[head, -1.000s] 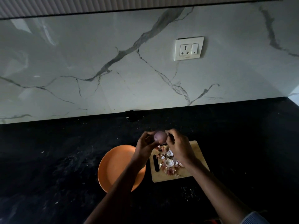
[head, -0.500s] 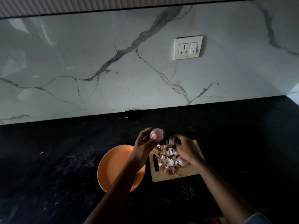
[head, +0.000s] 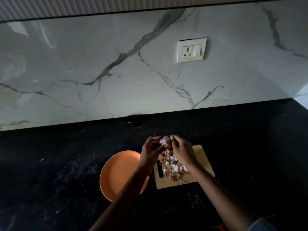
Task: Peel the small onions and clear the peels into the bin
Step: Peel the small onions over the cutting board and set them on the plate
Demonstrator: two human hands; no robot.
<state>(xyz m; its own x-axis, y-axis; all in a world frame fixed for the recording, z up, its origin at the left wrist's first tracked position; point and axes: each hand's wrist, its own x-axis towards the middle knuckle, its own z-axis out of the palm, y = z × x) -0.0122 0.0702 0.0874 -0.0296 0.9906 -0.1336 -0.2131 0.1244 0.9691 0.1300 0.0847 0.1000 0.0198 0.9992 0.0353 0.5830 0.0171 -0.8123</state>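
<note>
From the head view, the left hand (head: 150, 151) grips a small onion (head: 164, 141) in curled fingers, held up above the far edge of the board (head: 202, 155). The right hand (head: 182, 150) meets it from the other side, its fingertips bent in against the onion's top as if pinching at a bit of skin; whether it has skin in its grip is too dim to tell. Below the hands, peels (head: 173, 169) lie heaped on the board, and an orange plate (head: 116, 174) sits just left of it on the black counter (head: 50, 164).

The step in hand looks like peeling, well before any clearing. The next move probably calls for a firm hold by the left hand while the right strips the loosened skin away and drops it on the heap.

The light is low. No bin shows anywhere. The left forearm covers part of the plate, the right wrist part of the heap, so whether peeled onions lie among the peels cannot be made out.
</note>
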